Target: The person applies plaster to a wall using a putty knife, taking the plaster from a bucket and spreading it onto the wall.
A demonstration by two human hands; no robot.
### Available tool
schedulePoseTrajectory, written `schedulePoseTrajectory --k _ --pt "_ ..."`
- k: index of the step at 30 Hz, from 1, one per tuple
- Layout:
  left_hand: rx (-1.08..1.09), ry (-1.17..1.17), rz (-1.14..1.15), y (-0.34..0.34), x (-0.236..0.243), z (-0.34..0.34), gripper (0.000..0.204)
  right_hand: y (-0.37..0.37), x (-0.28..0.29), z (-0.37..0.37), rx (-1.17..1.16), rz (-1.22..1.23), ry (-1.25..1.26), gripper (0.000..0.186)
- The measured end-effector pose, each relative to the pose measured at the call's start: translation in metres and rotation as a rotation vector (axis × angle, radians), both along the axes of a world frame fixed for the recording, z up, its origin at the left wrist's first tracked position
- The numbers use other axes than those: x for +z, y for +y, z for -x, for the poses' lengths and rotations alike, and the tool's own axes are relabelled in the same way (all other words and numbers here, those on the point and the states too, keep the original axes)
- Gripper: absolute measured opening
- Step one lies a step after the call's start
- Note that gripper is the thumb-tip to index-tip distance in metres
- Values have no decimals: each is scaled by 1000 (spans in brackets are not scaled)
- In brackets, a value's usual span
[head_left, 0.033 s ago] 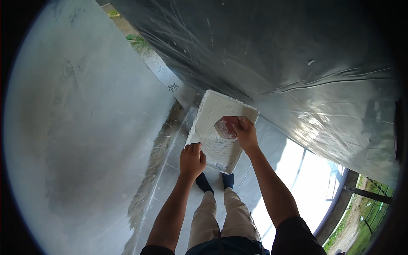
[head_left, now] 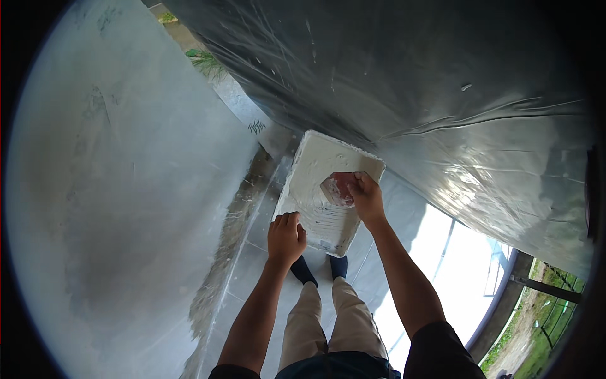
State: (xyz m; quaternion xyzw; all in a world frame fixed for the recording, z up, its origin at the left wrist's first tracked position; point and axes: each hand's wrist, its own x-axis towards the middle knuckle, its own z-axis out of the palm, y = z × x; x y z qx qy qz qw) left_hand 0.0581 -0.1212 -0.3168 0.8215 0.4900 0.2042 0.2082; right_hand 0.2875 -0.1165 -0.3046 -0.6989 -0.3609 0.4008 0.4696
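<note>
Pinched in the right hand (head_left: 367, 197), a flat, angular scraper (head_left: 336, 189) juts left over the ridged, paste-smeared tray (head_left: 293, 173) the left hand (head_left: 286, 239) grips.

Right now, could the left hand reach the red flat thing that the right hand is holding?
Probably yes: the red flat tool is close, over the white tray, and nothing seems in between. But the left hand seems to grip the tray's edge, so it might need to let go.
</note>
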Motion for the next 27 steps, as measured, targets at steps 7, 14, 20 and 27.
schedulePoseTrajectory --k 7,14,20,27 --pt "22 -15 94 -33 -42 -9 26 -33 -56 -10 -2 47 -101 22" --pt "154 -34 89 -58 -75 -18 39 -41 -72 -4 19 85 -236 23" --pt "494 -78 138 -83 -109 -23 41 -23 -77 -2 266 -85 -429 24" --pt "1059 -374 469 -90 -151 -32 62 7 -89 1 471 -180 -489 26"
